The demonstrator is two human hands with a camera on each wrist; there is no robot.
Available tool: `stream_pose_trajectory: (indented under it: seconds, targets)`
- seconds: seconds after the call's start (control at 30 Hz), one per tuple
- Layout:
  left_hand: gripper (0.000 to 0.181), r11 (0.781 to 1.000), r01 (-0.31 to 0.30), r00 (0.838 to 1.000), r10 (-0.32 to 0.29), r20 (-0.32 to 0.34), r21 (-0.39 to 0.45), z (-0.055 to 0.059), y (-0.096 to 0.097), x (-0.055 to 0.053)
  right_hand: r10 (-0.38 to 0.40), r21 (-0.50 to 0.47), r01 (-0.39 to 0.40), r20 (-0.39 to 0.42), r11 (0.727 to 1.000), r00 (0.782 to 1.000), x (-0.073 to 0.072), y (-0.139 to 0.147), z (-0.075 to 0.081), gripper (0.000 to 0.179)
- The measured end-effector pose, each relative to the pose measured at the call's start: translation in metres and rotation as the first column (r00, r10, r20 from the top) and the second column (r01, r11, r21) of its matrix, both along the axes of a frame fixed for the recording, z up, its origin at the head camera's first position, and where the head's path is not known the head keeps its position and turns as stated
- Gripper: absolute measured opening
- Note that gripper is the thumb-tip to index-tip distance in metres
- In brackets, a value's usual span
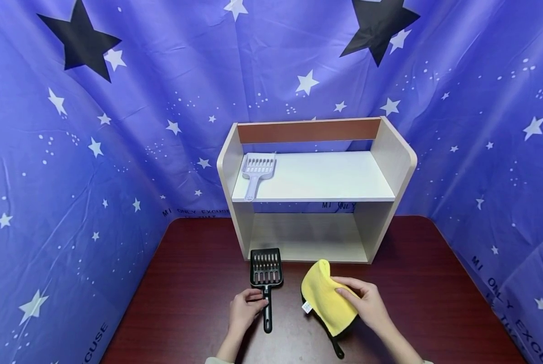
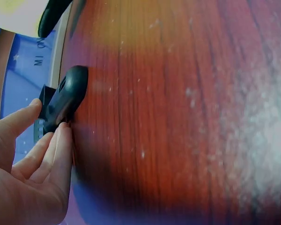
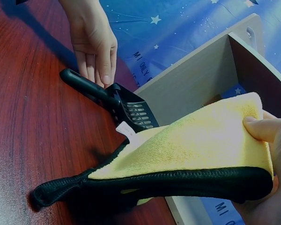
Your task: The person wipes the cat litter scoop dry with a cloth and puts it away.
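A black slotted litter scoop [image 1: 267,321] points its basket at the shelf unit. My left hand [image 1: 244,311] pinches its handle near the neck, thumb on one side and fingers on the other in the left wrist view. To the right, my right hand [image 1: 368,306] grips a yellow cloth [image 1: 328,296] with black edging, a white tag and a black hanging loop [image 3: 54,190]. Its thumb presses the yellow face in the right wrist view, while the fingers behind are mostly hidden. The cloth slants up from the loop end, which hangs low over the table.
A pale two-tier shelf unit [image 1: 382,227] stands at the back of the dark red wooden table [image 1: 185,293]. On its upper board, at the left, lies a light grey-white slotted scoop [image 1: 253,184]. Blue star-patterned curtain [image 1: 162,151] surrounds the table.
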State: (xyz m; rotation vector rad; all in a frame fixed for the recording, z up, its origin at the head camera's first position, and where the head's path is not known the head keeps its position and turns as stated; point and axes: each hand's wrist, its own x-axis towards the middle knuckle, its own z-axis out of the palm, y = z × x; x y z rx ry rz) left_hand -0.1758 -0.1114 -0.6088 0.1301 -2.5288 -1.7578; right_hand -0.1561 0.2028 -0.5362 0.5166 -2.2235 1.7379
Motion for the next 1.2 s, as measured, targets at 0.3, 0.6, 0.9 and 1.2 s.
stream_pose_trajectory:
  seconds: [0.3, 0.6, 0.9, 1.2]
  targets:
    - [0.037, 0.978, -0.084, 0.996, 0.083, -0.013, -0.190, 0.000, 0.014, 0.000, 0.005, -0.005, -0.006, -0.021, 1.000, 1.000, 0.002, 0.000, 0.003, 0.025]
    - [0.035, 0.969, -0.105, 0.994, 0.109, 0.005, -0.224, 0.004, 0.017, 0.001, 0.012, -0.015, -0.012, -0.006, 1.000, 1.000, 0.002, 0.000, 0.004, 0.024]
    - [0.035, 0.991, -0.060, 0.998, 0.058, 0.020, 0.119, 0.011, 0.004, 0.000, 0.022, -0.014, -0.023, -0.009, 1.000, 1.000, 0.002, 0.000, 0.006, 0.023]
    - [0.039, 0.928, -0.048, 0.998, 0.025, 0.066, 0.370, 0.023, -0.003, -0.001, 0.014, -0.014, -0.014, 0.001, 1.000, 1.000, 0.002, 0.001, 0.006, 0.023]
